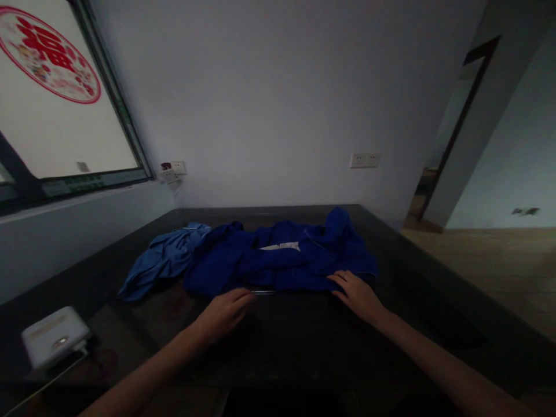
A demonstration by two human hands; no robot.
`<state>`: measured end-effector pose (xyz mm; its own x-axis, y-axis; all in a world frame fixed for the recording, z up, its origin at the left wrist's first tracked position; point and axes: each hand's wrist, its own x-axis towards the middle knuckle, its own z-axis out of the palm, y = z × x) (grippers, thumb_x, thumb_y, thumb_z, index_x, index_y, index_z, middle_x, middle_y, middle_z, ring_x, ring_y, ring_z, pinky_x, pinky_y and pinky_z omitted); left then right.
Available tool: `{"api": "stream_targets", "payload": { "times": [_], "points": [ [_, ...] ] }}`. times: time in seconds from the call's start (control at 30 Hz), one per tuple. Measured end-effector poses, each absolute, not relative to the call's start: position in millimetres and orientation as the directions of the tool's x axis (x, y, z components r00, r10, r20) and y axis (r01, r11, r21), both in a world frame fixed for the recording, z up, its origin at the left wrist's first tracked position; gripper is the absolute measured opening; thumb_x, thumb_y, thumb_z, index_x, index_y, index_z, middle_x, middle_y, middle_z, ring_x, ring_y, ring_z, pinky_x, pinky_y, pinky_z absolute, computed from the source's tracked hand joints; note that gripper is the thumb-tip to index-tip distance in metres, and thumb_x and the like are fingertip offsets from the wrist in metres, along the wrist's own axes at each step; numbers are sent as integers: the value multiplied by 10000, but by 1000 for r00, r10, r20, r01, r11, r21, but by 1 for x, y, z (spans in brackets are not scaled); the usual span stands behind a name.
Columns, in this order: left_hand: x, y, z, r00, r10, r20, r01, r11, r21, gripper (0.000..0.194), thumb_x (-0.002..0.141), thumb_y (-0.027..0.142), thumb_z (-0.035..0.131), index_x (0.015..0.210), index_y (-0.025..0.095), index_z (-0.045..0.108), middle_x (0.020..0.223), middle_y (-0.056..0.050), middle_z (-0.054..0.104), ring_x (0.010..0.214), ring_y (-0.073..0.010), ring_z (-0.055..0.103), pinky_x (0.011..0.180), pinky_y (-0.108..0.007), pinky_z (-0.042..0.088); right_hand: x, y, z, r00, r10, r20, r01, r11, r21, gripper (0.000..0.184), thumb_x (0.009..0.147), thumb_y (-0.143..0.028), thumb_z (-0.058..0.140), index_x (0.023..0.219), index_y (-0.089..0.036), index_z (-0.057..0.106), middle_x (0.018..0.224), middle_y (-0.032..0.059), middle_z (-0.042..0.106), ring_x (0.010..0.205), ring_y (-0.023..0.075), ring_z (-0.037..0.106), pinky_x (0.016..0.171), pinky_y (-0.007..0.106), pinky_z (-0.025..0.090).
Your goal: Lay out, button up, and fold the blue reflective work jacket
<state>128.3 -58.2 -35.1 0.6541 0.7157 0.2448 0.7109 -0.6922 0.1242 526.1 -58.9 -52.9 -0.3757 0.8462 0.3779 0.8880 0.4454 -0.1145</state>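
A dark blue garment [278, 260] lies crumpled across the middle of a dark table [282, 347], with a white label showing near its centre. A lighter blue garment [163, 258] lies beside it on the left, partly under it. My left hand [226, 313] rests at the near hem of the dark blue garment, fingers curled and pressed together at the edge. My right hand [356, 292] lies on the garment's near right corner, fingers stretched and touching the cloth.
A white box with a cable [54, 336] sits at the table's near left. A window with a red round sticker [47, 55] is at the left. Wall sockets [365, 160] sit behind the table. A doorway [452, 133] and wooden floor lie to the right.
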Motion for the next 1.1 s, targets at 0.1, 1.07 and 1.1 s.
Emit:
{"api": "stream_targets", "payload": {
  "times": [0.1,1.07,1.1],
  "points": [
    [120,-61,-54,530,818,224,812,-566,144,371,927,227,340,1254,242,514,1266,-62,562,1114,-191,563,965,-323,468,532,-58,-58,-364,864,347,897,425,-118,347,902,-327,455,1216,-251,581,1191,84,612,1076,262,562,904,444,468],
    [85,145,-37,392,873,291,900,-430,76,374,814,304,552,1149,137,562,1166,-157,557,1126,-297,528,994,-399,400,539,71,-40,-114,978,176,967,150,-206,420,849,-63,412,1224,-155,577,1234,114,610,1138,211,563,964,299,391],
    [85,147,-33,404,870,282,894,-441,82,361,794,291,566,1119,134,575,1149,-155,572,1117,-296,533,988,-392,405,538,72,-39,-118,978,174,966,154,-208,422,845,-61,416,1222,-155,579,1239,112,607,1141,210,561,966,297,389]
  ]
}}
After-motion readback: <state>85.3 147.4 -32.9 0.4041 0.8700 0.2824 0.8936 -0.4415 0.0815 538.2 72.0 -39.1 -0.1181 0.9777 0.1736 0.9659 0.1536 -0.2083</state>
